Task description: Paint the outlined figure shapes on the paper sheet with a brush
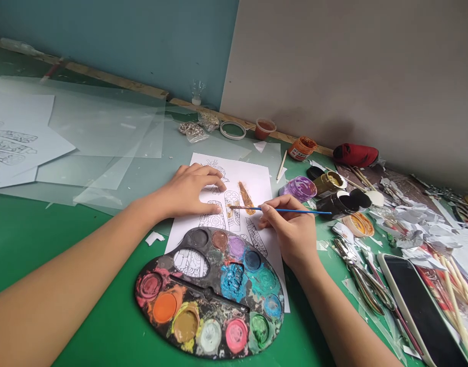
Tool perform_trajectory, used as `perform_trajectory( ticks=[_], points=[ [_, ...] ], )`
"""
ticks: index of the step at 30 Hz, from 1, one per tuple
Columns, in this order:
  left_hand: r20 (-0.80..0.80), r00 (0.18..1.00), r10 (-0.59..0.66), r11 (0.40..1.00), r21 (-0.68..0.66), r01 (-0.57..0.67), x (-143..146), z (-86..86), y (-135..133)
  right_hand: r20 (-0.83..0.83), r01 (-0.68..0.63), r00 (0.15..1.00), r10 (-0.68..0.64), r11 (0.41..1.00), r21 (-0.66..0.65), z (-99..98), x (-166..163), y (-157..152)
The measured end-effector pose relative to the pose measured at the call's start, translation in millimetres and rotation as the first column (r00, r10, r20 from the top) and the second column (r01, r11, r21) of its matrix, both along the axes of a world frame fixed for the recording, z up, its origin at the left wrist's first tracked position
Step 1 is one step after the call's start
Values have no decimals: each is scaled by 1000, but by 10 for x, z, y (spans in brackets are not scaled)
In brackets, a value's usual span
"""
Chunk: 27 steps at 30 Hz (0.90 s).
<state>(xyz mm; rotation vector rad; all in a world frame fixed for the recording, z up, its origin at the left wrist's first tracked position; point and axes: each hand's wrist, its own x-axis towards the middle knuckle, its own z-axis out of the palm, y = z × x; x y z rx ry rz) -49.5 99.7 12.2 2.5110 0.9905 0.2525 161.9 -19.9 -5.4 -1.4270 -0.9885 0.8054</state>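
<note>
Nearest, on the green bench: a paint palette, wells of many colours, overlapping the near part of a patterned sheet. Near right: a phone, dark screen up, with metal tools just left of it.

Beyond the palette, the sheet lies between the two hands. Right hand: fingers pinching a blue-handled brush, tip pointing left over a partly ochre-coloured figure; tip seems to touch the paper, though contact is too fine to confirm. Left hand: fingers spread on the sheet, thumb apart, holding nothing. One narrow figure, just beyond the brush, is coloured orange-brown.

Right of the sheet, going farther: black jar, purple jar, ochre jar, orange jar, all uncapped. Far left: printed sheets overlapping clear sheets. Far middle, left to right: bagged beads, a pale ring, a reddish-brown cup. Farthest: the wall, blue at left, grey at right.
</note>
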Motion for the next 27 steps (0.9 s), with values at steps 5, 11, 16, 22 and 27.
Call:
perform_trajectory(
  ticks=[5, 11, 16, 22, 27],
  points=[
    [9, 1000, -4, 1000, 7, 4, -4, -10, 6, -96, 5, 995, -5, 1000, 3, -7, 30, -13],
    [3, 1000, 0, 1000, 0, 0, -7, -11, 5, -69, -7, 998, 7, 1000, 7, -17, 36, 5],
    [-6, 1000, -1, 1000, 6, 1, -4, -5, -2, -6, -13, 1000, 13, 1000, 5, 6, 4, 18],
    [-4, 1000, -1, 1000, 6, 1, -2, -2, 4, -62, 22, 998, -21, 1000, 8, -4, 6, 9],
    [-17, 1000, -3, 1000, 5, 3, -6, -4, 9, -216, 89, 974, -71, 993, 74, -14, 34, -11]
  ],
)
